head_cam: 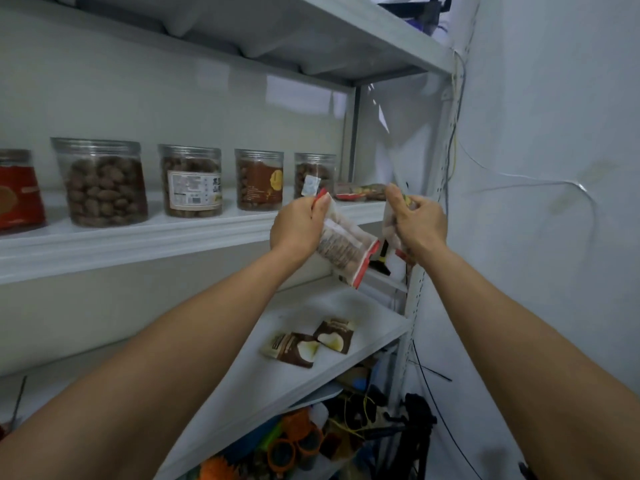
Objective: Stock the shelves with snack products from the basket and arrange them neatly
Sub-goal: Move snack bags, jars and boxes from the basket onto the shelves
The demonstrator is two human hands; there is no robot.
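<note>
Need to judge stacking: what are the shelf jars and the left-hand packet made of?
Jars: likely clear rigid plastic, glossy, contents visible through walls; glass not excluded. Packet in the left hand: thin flexible plastic film, see-through, crinkled, red edges.

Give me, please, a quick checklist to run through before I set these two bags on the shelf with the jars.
1. Left hand grips its snack bag firmly: ok.
2. Right hand grips the second bag: ok, though the hand hides most of the bag.
3. Free room at the right end of the jar shelf: cannot tell; a flat packet lies there.
4. Jars upright in a row: ok.
5. Brown packets on the lower shelf arranged neatly: not ok, they lie askew.
</note>
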